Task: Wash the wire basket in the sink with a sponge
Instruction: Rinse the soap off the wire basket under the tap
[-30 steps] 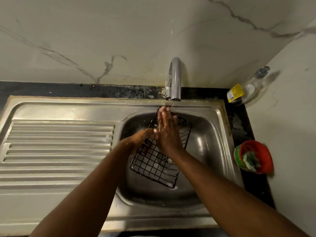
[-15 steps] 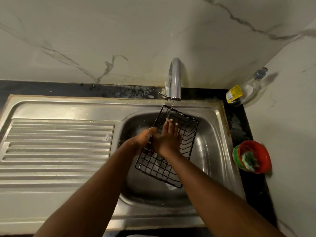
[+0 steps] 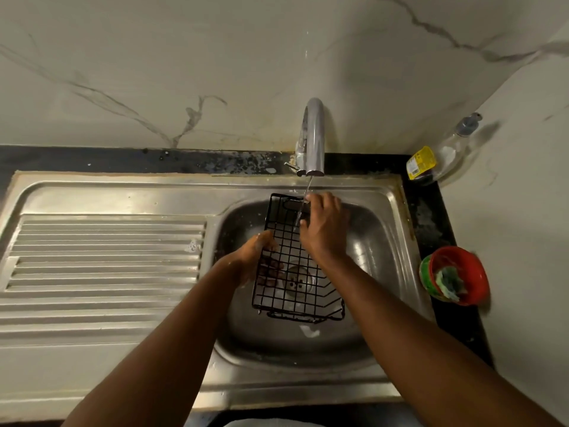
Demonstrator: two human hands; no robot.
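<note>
The black wire basket (image 3: 292, 266) is held over the bowl of the steel sink (image 3: 381, 241) at centre frame, its far end under the thin stream from the tap (image 3: 314, 134). The left grip (image 3: 255, 257) clasps the basket's left edge, thumb on top and fingers curled beneath the grid, while the right grip (image 3: 323, 226) curls round the basket's upper right corner, water running onto it. At the right of the frame a greenish sponge (image 3: 449, 283) sits in a red bowl (image 3: 474, 272) on the dark desk (image 3: 431, 217).
</note>
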